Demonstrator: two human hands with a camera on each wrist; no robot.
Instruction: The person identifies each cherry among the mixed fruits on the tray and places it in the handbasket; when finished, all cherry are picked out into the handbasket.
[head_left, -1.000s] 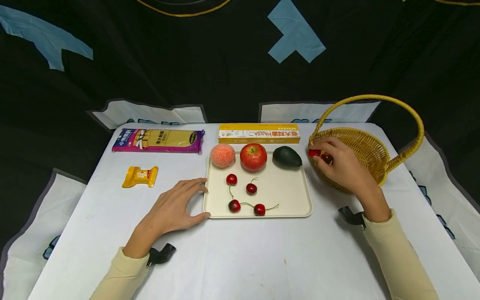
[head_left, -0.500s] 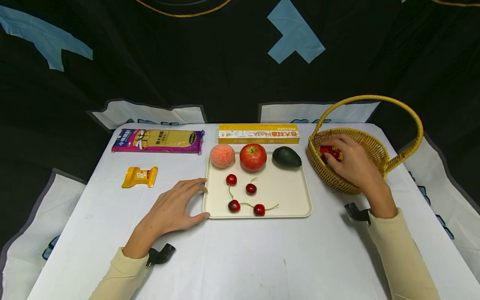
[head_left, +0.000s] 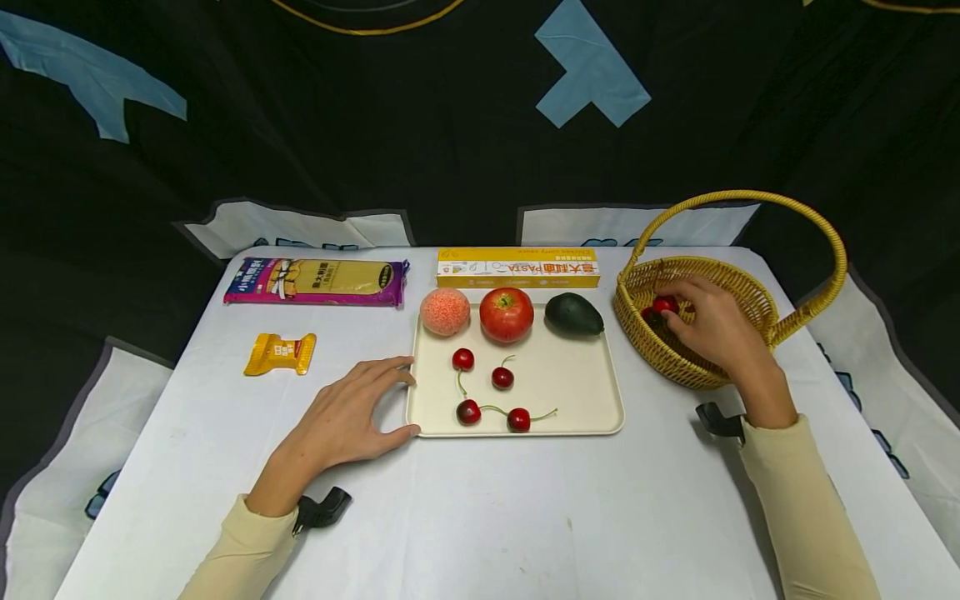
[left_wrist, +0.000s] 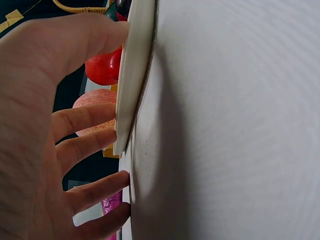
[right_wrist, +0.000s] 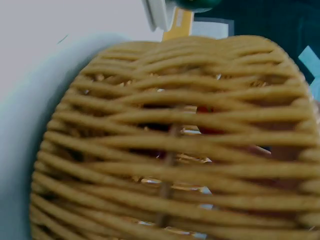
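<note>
My right hand (head_left: 708,325) reaches into the wicker basket (head_left: 750,312). Red cherries (head_left: 665,305) sit at its fingertips, one between thumb and forefinger. Seen by the right wrist camera, the basket's woven wall (right_wrist: 170,145) hides most of that hand. My left hand (head_left: 345,412) rests with spread fingers against the left rim of the cream tray (head_left: 577,392); thumb and fingertips touch this rim (left_wrist: 131,85) in the left wrist view. On the tray lie several stemmed cherries (head_left: 502,377), a red apple (head_left: 507,315), a pink rough-skinned round fruit (head_left: 446,312) and a dark green avocado (head_left: 573,314).
Behind the tray stands a yellow pasta box (head_left: 517,267). To its left lies a purple noodle packet (head_left: 318,281), with a small orange wrapped snack (head_left: 281,353) nearer. The basket's tall handle (head_left: 750,195) arches above my right hand. White cloth (head_left: 525,517) covers the table.
My right hand has moved from the basket's left rim further right and into it, with cherries at its fingertips. The left hand and the tray have stayed put.
</note>
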